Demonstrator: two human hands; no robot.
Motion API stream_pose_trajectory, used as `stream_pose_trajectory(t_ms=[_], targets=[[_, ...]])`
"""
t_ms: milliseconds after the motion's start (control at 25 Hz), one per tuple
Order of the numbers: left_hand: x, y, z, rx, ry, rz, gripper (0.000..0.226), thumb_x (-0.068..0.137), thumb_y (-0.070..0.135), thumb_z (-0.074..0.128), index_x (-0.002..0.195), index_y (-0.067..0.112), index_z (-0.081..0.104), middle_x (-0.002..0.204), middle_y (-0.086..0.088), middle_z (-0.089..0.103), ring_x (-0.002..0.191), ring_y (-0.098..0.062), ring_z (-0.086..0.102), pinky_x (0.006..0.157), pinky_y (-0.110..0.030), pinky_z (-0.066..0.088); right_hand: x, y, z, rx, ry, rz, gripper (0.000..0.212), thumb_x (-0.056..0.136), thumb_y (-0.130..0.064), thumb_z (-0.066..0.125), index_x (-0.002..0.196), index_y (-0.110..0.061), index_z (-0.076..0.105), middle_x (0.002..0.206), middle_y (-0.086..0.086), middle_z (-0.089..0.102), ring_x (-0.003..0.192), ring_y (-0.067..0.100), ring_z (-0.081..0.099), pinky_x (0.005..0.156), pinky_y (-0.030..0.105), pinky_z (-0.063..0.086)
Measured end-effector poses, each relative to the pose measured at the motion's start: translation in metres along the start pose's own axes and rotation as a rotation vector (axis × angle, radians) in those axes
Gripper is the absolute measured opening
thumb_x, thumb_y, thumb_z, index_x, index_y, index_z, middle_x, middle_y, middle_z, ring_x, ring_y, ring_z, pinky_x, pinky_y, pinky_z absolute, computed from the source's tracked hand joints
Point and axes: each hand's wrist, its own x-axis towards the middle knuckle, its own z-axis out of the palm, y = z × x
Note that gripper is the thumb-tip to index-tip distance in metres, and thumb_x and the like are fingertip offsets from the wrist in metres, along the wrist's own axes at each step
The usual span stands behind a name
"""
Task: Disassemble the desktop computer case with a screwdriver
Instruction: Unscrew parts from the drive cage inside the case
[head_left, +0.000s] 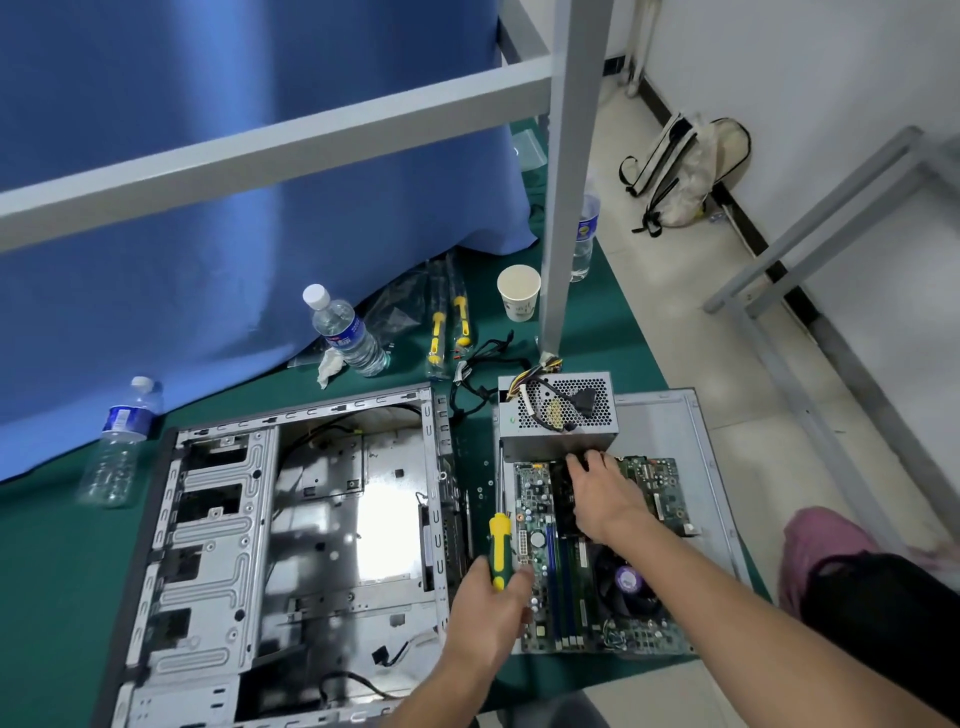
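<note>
Disassembly is judged well advanced. The computer case (291, 530) lies open and largely gutted on the green surface (47, 561), left of the removed parts. The power supply (558, 415) and the motherboard (587, 561) are set on the detached side panel (675, 441). The screwdriver (500, 545) is gripped in the left hand (488, 608), while the right hand (602, 488) is laid, fingers loosely spread, on the board just below the supply. A few cables are left inside the case.
</note>
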Motion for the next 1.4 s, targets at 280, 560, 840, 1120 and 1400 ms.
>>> stream_pose_trajectory(t_ms=[280,560,840,1120,1400], targets=[[0.001,-0.011,-0.001,-0.113,-0.062,-0.112,0.047,0.097,0.030,0.058,0.135,0.006,0.044,0.079,-0.003,0.061,0.057,-0.009,0.055,0.057,-0.021,0.050,-0.036,-0.007,-0.010,0.189,0.094,-0.042,0.070,0.095,-0.008,0.053,0.155,-0.011,0.018,0.158,0.016,0.017,0.138,0.030,0.037,0.106,0.038,0.044],[-0.005,-0.010,0.001,0.192,-0.246,0.035,0.033,0.092,0.026,0.064,0.114,0.017,0.043,0.087,0.005,0.056,0.067,-0.001,0.052,0.051,-0.009,0.040,-0.078,-0.052,0.004,0.960,-0.312,0.042,0.033,0.092,-0.036,0.061,0.105,-0.006,0.066,0.093,0.012,0.068,0.075,0.017,0.059,0.075,0.041,0.054],[0.002,-0.013,-0.033,0.997,0.290,0.558,0.073,0.093,0.015,0.054,0.155,0.014,0.017,0.152,-0.001,0.021,0.141,-0.018,0.020,0.119,-0.029,0.021,-0.063,-0.057,0.034,0.473,0.047,0.169,0.016,0.098,-0.026,0.057,0.098,-0.011,0.060,0.090,0.004,0.068,0.079,0.019,0.065,0.064,0.029,0.051],[0.016,-0.028,-0.052,1.124,0.259,0.509,0.085,0.102,0.019,0.044,0.140,0.008,-0.032,0.159,-0.011,-0.027,0.148,-0.025,-0.021,0.111,-0.032,-0.020,-0.058,-0.060,0.053,0.169,0.068,0.157,0.044,0.087,0.015,0.049,0.125,-0.006,0.048,0.099,0.008,0.071,0.087,0.022,0.070,0.068,0.031,0.056],[0.023,-0.034,-0.062,1.020,0.109,0.541,0.082,0.103,0.024,0.043,0.149,0.010,-0.023,0.161,-0.005,-0.023,0.149,-0.024,-0.020,0.117,-0.031,-0.012,-0.085,-0.084,0.028,0.801,0.095,0.048,0.029,0.100,-0.022,0.051,0.128,-0.016,0.054,0.107,-0.001,0.068,0.068,0.008,0.063,0.065,0.023,0.051]])
